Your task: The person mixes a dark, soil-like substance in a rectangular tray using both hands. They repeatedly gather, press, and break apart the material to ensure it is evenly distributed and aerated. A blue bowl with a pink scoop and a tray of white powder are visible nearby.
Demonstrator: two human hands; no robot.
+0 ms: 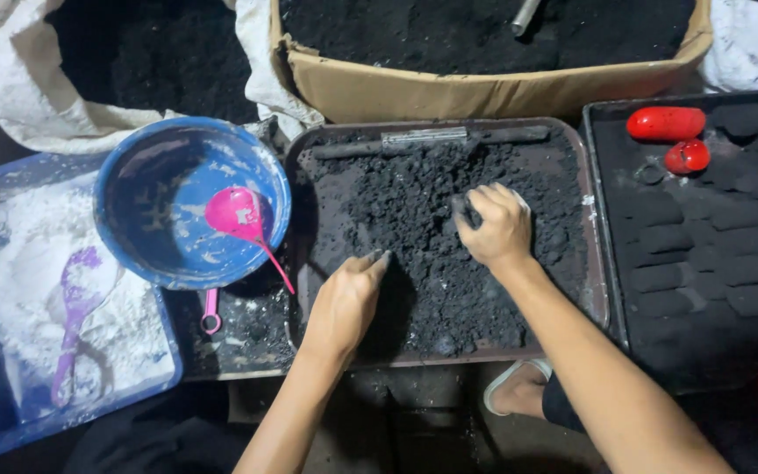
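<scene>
A dark rectangular tray (597, 263) in front of me holds a heap of crumbly black paste (423, 219). My left hand (346, 301) rests flat on the paste near the tray's front left, fingers together and pointing inward. My right hand (496, 224) is clenched around a lump of black paste in the middle of the heap. A grey metal bar (432, 138) lies along the tray's far edge.
A blue bowl (133, 197) with a pink spoon (243, 219) stands left, over a blue tray (72, 412) of white powder with a purple scoop (76, 307). A black tray (611, 114) at right holds several black briquettes and a red mould (665, 123). A cardboard box (484, 88) of black powder sits behind.
</scene>
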